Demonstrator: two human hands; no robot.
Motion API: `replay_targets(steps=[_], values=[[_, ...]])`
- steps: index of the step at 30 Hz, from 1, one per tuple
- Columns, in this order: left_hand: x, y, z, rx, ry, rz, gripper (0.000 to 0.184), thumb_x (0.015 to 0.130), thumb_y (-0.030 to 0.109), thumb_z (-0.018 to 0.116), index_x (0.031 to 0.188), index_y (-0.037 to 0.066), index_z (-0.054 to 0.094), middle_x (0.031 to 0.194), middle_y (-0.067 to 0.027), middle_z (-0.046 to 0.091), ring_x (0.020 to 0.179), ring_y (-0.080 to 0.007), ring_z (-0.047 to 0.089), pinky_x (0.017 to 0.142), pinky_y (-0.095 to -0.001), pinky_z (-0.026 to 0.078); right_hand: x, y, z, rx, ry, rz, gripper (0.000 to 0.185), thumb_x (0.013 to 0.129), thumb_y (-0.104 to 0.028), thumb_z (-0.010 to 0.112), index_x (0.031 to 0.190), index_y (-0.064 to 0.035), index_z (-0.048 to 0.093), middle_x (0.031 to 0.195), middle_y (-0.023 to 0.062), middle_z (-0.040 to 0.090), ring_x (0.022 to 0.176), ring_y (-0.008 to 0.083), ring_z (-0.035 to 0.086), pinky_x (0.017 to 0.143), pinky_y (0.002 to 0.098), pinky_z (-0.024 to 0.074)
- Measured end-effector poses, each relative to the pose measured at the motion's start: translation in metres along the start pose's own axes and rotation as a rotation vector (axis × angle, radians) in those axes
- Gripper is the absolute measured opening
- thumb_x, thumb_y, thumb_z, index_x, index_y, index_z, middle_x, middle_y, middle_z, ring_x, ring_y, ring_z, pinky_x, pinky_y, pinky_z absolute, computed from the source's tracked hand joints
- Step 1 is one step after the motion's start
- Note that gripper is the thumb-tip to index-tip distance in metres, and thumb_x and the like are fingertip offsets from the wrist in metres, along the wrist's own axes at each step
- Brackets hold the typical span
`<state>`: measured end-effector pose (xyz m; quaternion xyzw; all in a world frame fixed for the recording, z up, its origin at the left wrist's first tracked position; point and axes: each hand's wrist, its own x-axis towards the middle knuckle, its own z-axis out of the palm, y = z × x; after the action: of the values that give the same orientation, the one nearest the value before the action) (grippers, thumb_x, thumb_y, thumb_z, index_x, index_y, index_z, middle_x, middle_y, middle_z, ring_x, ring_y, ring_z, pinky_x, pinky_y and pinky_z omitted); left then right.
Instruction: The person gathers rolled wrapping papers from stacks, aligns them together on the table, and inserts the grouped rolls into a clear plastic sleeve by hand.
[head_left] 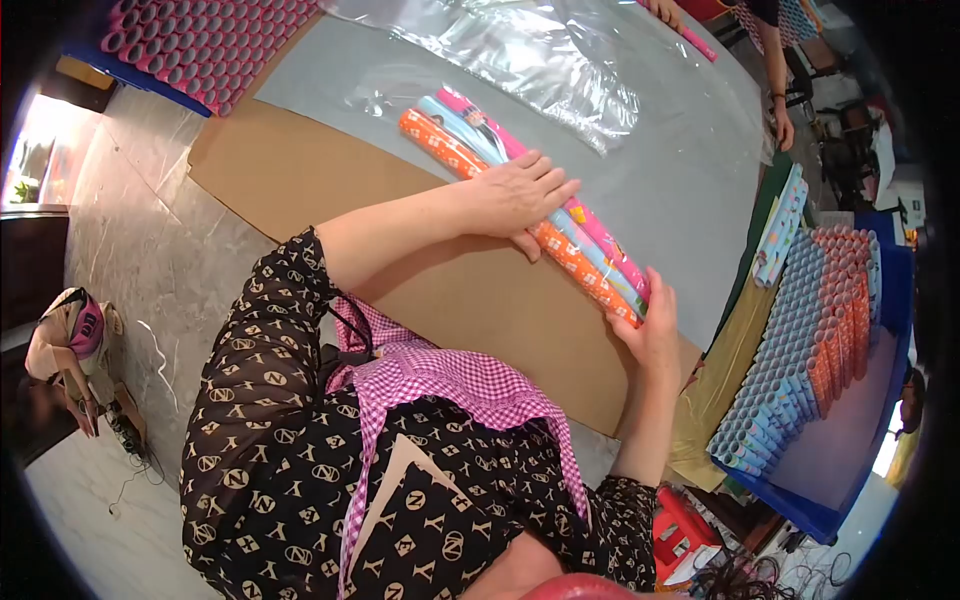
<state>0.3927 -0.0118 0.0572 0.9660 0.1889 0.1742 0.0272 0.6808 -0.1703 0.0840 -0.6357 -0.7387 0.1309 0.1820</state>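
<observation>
Three patterned rolls, orange, light blue and pink, lie side by side in a slanting bundle. Clear film appears to cover them, with a loose part near their far end. Across the middle of the bundle rests my left hand, its fingers over the rolls and its thumb on the near side. My right hand holds the lower right end, with the thumb and fingers on opposite sides.
Brown cardboard and clear plastic sheets lie on the grey table. Blue bins hold many rolls, at the upper left and right. A co-worker's hand hangs beyond the table; another hand holds a pink roll.
</observation>
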Motion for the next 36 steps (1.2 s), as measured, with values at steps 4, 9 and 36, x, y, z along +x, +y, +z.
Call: replay_targets(steps=[4, 9, 36], values=[[0.002, 0.005, 0.000, 0.011, 0.017, -0.001, 0.104, 0.059, 0.060, 0.076, 0.131, -0.008, 0.046, 0.105, -0.0137, 0.054, 0.103, -0.0299, 0.053, 0.095, -0.0419, 0.040, 0.017, -0.019, 0.008, -0.020, -0.022, 0.031, 0.081, 0.064, -0.019, 0.082, 0.133, -0.0002, 0.045, 0.112, 0.0174, 0.058, 0.103, 0.0334, 0.056, 0.087, 0.0435, 0.0493], [0.003, 0.011, 0.000, -0.044, -0.057, -0.056, 0.106, 0.057, 0.057, 0.077, 0.133, -0.008, 0.043, 0.115, -0.0169, 0.051, 0.112, -0.0331, 0.049, 0.106, -0.0463, 0.036, 0.036, -0.039, 0.019, -0.025, -0.028, 0.015, 0.078, 0.066, -0.016, 0.080, 0.133, -0.0003, 0.044, 0.114, 0.0182, 0.056, 0.104, 0.0343, 0.056, 0.090, 0.0422, 0.0481], [0.007, 0.006, 0.004, -0.018, 0.018, 0.023, 0.092, 0.058, 0.062, 0.073, 0.122, 0.001, 0.049, 0.104, -0.0125, 0.055, 0.102, -0.0307, 0.053, 0.097, -0.0416, 0.040, 0.043, -0.036, 0.012, -0.010, 0.202, -0.180, 0.055, 0.074, -0.020, 0.078, 0.121, -0.0021, 0.055, 0.115, 0.0170, 0.060, 0.111, 0.0332, 0.055, 0.092, 0.0413, 0.0464]])
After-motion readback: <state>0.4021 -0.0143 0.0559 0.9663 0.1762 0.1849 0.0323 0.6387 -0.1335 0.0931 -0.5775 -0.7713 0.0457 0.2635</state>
